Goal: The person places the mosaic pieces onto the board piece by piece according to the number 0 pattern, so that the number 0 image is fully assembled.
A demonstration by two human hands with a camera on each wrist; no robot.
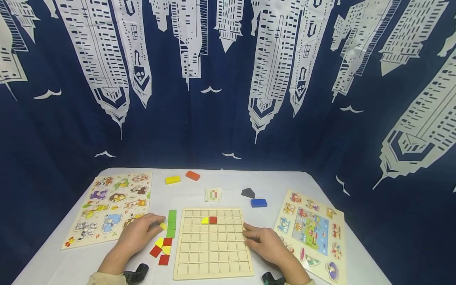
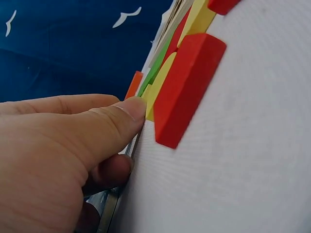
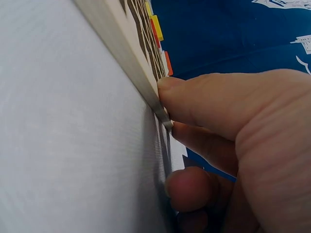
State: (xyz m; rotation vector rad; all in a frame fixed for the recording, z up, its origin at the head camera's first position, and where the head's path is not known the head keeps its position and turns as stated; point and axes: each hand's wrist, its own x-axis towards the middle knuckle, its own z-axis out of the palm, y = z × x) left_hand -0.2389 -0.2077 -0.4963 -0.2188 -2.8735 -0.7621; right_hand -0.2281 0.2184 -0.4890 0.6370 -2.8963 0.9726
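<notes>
My left hand [image 1: 139, 232] pinches a small yellow piece [image 1: 163, 226] between thumb and finger, beside a column of green squares [image 1: 171, 223]. The left wrist view shows the thumb [image 2: 129, 109] partly covering that piece. Below it lies a loose group of red squares [image 1: 164, 259] and yellow rounded pieces [image 1: 166, 250]. My right hand [image 1: 266, 244] rests its fingertips on the right edge of a wooden grid board [image 1: 211, 269]; in the right wrist view the thumb [image 3: 177, 94] lies against the rim. On the board, a yellow rounded piece [image 1: 205, 220] sits next to a red square [image 1: 213, 220].
A small pattern card [image 1: 213, 194] lies behind the board. Around it are yellow [image 1: 172, 180], orange [image 1: 192, 175] and blue [image 1: 259, 203] blocks and a black pentagon [image 1: 248, 193]. An animal puzzle [image 1: 142, 206] lies left, a vehicle puzzle [image 1: 336, 273] right. A dark curtain [image 1: 192, 130] hangs behind.
</notes>
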